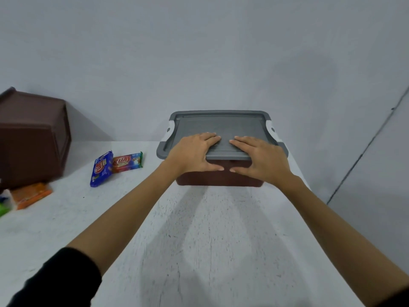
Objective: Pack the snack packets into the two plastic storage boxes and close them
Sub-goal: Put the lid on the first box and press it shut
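Grey lid (223,125) lies under the straight, pressing fingers (208,138) of left hand (192,154) and right hand (261,156), long axis crosswise, atop the box (221,179). Loose packets (101,168) lie left of the box, nearer the left hand; second box (31,138) beyond.

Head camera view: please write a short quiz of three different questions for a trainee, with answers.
1. True or false: the left hand and right hand press flat on the grey plastic lid of the brown plastic storage box.
2. The blue snack packet lies: A in the box; B on the white table; C in a hand.
3. Fill in: the lid's side latches are ___.
Key: 1 true; 2 B; 3 white.
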Available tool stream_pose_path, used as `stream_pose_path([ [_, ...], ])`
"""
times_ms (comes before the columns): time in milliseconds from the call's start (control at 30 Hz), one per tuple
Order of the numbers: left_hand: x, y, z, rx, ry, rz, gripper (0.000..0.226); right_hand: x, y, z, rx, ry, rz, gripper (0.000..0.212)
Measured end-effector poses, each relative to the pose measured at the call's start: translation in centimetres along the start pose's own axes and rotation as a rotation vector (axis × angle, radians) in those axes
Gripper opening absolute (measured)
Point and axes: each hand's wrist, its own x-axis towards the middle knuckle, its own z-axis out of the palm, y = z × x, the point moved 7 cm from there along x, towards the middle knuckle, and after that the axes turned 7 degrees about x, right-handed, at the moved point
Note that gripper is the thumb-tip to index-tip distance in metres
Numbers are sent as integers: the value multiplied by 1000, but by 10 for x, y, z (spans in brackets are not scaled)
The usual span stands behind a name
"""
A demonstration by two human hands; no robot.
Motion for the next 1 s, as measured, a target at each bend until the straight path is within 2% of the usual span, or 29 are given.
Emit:
stream_pose_path([
  [267,41,-28,16,-6,31,-6,78,42,25,19,-34,-76,30,75],
  [567,44,-35,20,13,48,6,78,45,23,21,-66,-40,29,66],
  [700,38,-31,22,1,40,-56,76,42,20,18,-34,-60,67,65],
  [800,26,-27,22,-35,114,-170,73,36,15,15,-16,-51,110,65],
  [900,5,-20,22,-27,179,-218,75,20,11,15,-16,-10,186,71],
  [1000,-22,-11,27,-89,227,-249,82,-5,-1,19,-17,51,185,87],
])
